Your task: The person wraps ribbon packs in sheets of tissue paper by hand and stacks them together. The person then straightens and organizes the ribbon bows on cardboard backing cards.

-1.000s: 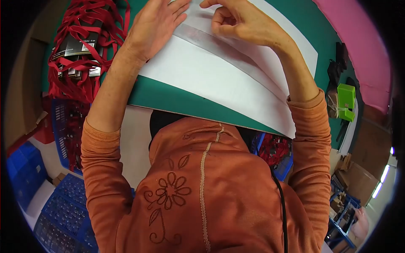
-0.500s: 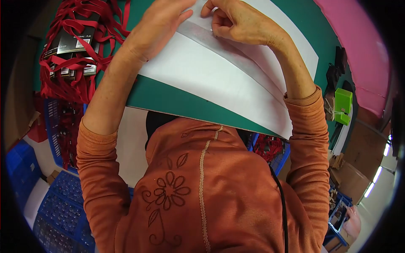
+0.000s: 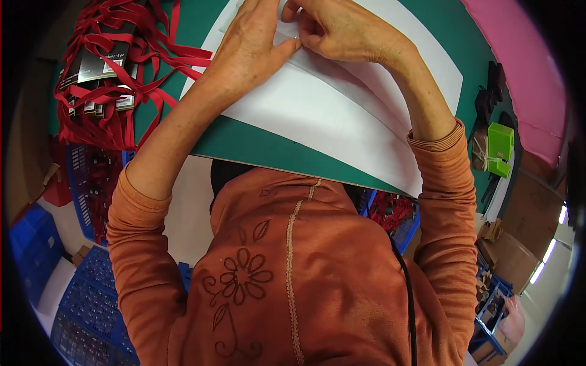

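Paper (image 3: 287, 97) lies spread across a green table (image 3: 274, 145), seemingly for a smooth base, as the left hand (image 3: 250, 46) stretches its fingers close together, thumb out, perhaps to steady the translucent strip (image 3: 348, 79); the right hand (image 3: 342, 30) curls its fingers nearby, any pinch impossible to tell, red ribbons (image 3: 91, 131) heaped aside

Workshop, hand-assembly or packing type. Green-topped worktable (image 3: 256, 144) beneath the fingers (image 3: 284, 51); heaped red straps (image 3: 101, 94) with black printed cards (image 3: 90, 66), left of them; blue crates (image 3: 85, 320), below left; cardboard boxes (image 3: 536, 215), far right.
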`<move>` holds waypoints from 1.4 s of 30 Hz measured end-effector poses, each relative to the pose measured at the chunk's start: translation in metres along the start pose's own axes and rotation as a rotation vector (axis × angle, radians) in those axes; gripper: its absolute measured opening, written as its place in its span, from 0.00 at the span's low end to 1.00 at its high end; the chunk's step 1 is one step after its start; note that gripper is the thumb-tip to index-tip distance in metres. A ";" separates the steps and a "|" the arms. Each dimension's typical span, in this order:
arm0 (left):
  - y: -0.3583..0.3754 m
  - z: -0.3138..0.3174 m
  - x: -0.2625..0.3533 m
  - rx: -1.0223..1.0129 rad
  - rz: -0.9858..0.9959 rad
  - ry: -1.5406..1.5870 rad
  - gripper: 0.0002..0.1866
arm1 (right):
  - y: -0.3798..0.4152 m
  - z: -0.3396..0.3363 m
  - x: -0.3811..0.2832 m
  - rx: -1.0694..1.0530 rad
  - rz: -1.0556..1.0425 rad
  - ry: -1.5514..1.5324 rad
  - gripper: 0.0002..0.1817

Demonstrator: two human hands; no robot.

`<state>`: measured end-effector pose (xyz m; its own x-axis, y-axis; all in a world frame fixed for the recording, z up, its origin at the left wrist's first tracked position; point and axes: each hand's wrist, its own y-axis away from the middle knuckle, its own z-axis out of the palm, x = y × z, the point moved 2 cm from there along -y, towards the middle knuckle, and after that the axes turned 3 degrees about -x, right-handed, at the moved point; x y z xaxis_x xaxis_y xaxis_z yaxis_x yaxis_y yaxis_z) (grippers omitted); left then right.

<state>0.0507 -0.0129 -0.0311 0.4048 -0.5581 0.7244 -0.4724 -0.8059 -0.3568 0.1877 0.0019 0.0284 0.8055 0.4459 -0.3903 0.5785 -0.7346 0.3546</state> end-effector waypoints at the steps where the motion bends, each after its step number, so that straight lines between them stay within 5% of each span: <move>1: -0.001 0.002 0.001 0.016 0.003 0.010 0.33 | 0.002 0.000 0.000 0.031 -0.023 0.000 0.18; 12: -0.006 0.004 0.011 -0.044 -0.050 -0.104 0.35 | 0.003 0.010 0.009 0.243 -0.277 -0.035 0.16; 17: -0.010 -0.002 0.020 -0.072 -0.189 -0.059 0.36 | 0.007 0.005 0.013 0.249 -0.176 -0.021 0.13; 21: -0.006 0.003 0.017 -0.059 -0.121 -0.121 0.36 | 0.020 -0.012 0.022 0.204 0.235 0.260 0.12; 32: -0.005 0.005 0.003 0.044 0.000 -0.108 0.33 | 0.040 0.019 0.024 0.469 0.178 -0.178 0.14; 36: -0.003 -0.003 0.001 -0.025 0.118 -0.161 0.31 | 0.063 0.017 0.057 0.553 0.336 -0.373 0.14; 38: 0.002 -0.019 0.024 -0.091 -0.072 -0.107 0.37 | 0.098 0.011 0.051 0.701 0.321 -0.325 0.13; 42: 0.007 -0.056 -0.006 0.004 -0.172 -0.376 0.32 | 0.163 0.033 0.083 0.820 0.392 -0.175 0.09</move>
<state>0.0012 -0.0041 -0.0056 0.7355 -0.4482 0.5080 -0.3702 -0.8939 -0.2527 0.3443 -0.0977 0.0254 0.8547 0.0540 -0.5163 -0.0576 -0.9786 -0.1977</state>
